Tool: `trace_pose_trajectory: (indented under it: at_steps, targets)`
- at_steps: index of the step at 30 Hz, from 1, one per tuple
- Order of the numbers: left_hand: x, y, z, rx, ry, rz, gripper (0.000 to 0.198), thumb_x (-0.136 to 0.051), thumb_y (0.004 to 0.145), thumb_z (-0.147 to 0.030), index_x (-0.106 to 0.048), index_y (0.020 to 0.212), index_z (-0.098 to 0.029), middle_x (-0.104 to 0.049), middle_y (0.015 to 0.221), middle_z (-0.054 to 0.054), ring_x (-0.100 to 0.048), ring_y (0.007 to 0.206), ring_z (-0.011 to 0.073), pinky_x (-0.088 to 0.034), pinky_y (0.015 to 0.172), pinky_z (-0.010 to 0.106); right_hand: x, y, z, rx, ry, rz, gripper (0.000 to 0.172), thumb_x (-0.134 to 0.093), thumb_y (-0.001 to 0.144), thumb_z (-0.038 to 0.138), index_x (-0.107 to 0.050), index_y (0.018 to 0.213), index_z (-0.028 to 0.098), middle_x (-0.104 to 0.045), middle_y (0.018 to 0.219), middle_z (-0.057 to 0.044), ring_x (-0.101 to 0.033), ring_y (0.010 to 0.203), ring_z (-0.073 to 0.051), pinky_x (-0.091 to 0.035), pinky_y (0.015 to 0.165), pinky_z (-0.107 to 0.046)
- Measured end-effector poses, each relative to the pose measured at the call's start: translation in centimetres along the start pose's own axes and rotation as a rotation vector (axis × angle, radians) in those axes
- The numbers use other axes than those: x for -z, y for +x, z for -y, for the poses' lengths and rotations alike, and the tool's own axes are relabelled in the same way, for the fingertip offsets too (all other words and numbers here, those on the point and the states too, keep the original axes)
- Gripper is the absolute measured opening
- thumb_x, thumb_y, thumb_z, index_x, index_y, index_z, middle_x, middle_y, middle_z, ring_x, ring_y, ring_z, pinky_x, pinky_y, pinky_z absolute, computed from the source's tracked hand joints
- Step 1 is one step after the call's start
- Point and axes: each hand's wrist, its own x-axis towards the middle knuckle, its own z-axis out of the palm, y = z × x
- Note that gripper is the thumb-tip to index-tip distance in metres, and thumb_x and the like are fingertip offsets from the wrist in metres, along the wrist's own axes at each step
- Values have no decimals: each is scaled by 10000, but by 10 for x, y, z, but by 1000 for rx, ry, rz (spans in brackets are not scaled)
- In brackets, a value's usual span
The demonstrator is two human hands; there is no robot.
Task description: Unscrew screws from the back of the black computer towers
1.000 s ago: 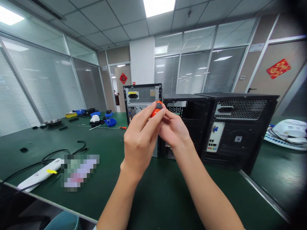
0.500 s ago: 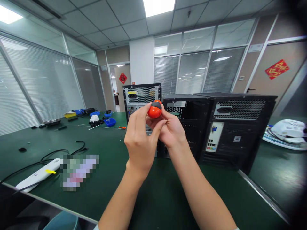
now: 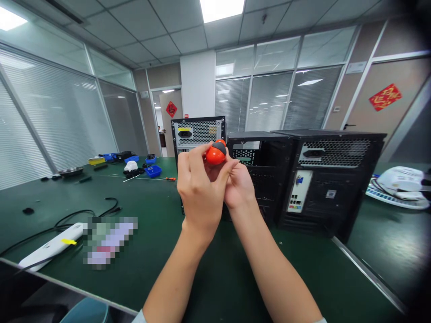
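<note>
In front of the computer cases I hold a screwdriver (image 3: pixel 215 154) by its rounded red and black handle, seen nearly end-on; its shaft is hidden. My left hand (image 3: pixel 200 190) is closed, its fingers at the handle's left side and its thumb reaching across to the right hand. My right hand (image 3: pixel 240 185) is closed around the lower and right side, partly hidden behind the left thumb. Just beyond the hands stands a computer case (image 3: pixel 198 127) with its metal back facing me. A black open-sided case (image 3: pixel 269 188) is to the right.
Another black computer case (image 3: pixel 323 188) stands at the right. Far left on the green table (image 3: pixel 151 269) lie blue trays (image 3: pixel 153 171), a metal bowl (image 3: pixel 70 171) and an orange-handled screwdriver (image 3: pixel 170 179). A white power strip (image 3: pixel 54 246) and black cables (image 3: pixel 74 217) lie at the left.
The left hand has turned slightly and its thumb reaches farther right over the right hand. The handle stays nearly in place between both hands. The view has shifted a little.
</note>
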Motion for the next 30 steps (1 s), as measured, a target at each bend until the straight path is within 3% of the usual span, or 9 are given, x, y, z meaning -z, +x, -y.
trace_pose_trajectory:
  at_steps: [9,12,17,24,30]
  targets:
    - [2,2,6,-48,-2,0,281,-612,784,-374,-590,971,-166,-570,833,20,-559,766,107,-474,689,213,1,-1,-2,22,9,47,293,-368,889,139,-630,1006,201,-693,769,-9,-638,749,-120,-532,789,-277]
    - [4,2,7,-41,-9,5,290,-610,783,-389,-595,970,-167,-576,831,19,-563,759,107,-472,692,215,4,1,-3,40,-32,93,251,-425,875,174,-631,1011,221,-695,792,-3,-636,824,-142,-525,814,-317]
    - [5,3,10,-73,8,-10,285,-620,778,-372,-603,972,-164,-589,831,23,-564,737,104,-463,668,208,11,3,-6,73,-116,128,167,-502,856,266,-659,878,217,-688,791,6,-615,821,-136,-492,840,-313]
    - [7,6,13,-129,13,8,240,-608,794,-323,-613,980,-172,-607,825,22,-567,743,107,-460,681,209,15,-3,-6,-39,-198,100,207,-573,807,405,-646,771,214,-599,616,30,-552,680,-132,-472,726,-295]
    - [8,6,14,-195,56,5,206,-590,809,-271,-622,989,-176,-629,815,19,-560,720,106,-453,691,214,12,-12,-1,-63,-140,82,159,-554,839,341,-658,842,220,-660,745,33,-563,731,-97,-470,736,-234]
